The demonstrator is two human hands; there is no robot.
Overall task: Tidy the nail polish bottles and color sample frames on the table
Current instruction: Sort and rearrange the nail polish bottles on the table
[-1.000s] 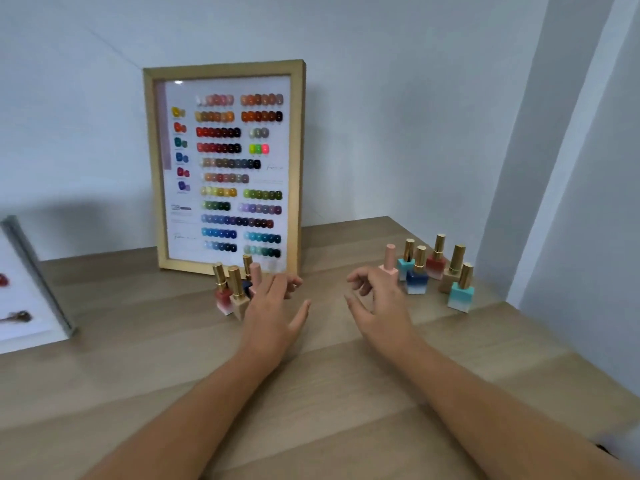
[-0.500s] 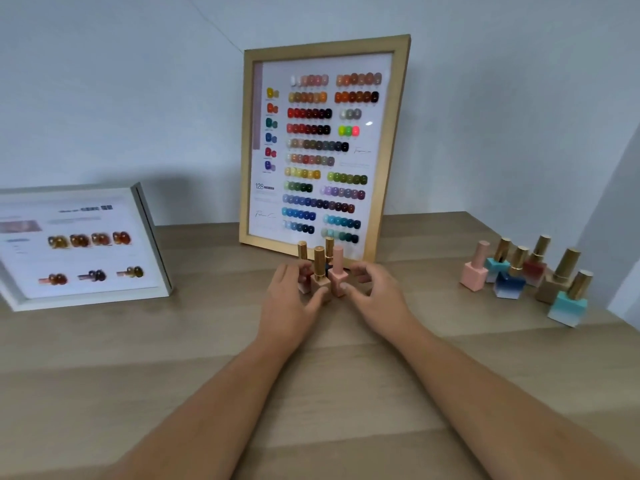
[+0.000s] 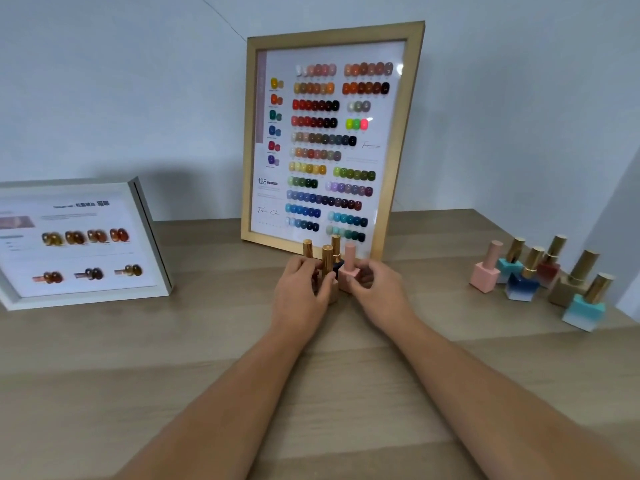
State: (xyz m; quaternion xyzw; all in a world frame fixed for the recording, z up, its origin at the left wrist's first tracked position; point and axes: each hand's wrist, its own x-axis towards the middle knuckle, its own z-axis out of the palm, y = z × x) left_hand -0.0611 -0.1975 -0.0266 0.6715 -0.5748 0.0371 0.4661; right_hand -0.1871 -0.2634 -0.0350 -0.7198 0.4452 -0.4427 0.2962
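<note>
Our left hand (image 3: 299, 289) and right hand (image 3: 379, 289) are cupped from either side around a small cluster of bottles (image 3: 330, 268), fingers curled against the bases; we grasp the group between the two hands rather than lifting any single one. We judge this to be the gathering step: pressing the loose bottles together just in front of the gold frame (image 3: 327, 140).

Working down in size, the wooden surface (image 3: 173, 358) carries everything. The gold frame stands upright and slightly tilted against the wall, its chart of colour dots facing us. The white frame (image 3: 83, 244) leans back at the left, well apart from it. A second group of bottles (image 3: 540, 278) stands at the right, near the surface's edge. Within the cluster between our hands, the pink bottle (image 3: 348, 271) sits on the right side, touching our right fingers; the gold-capped ones stand behind and to its left.

The next move, as we see it, calls for steady, even pressure from both sides so that none tips, then sliding the cluster toward the right-hand group.

Half a second ago our hands were just reaching the cluster, fingers looser; now they have closed onto it. The frames and the right-hand group stand as before.
</note>
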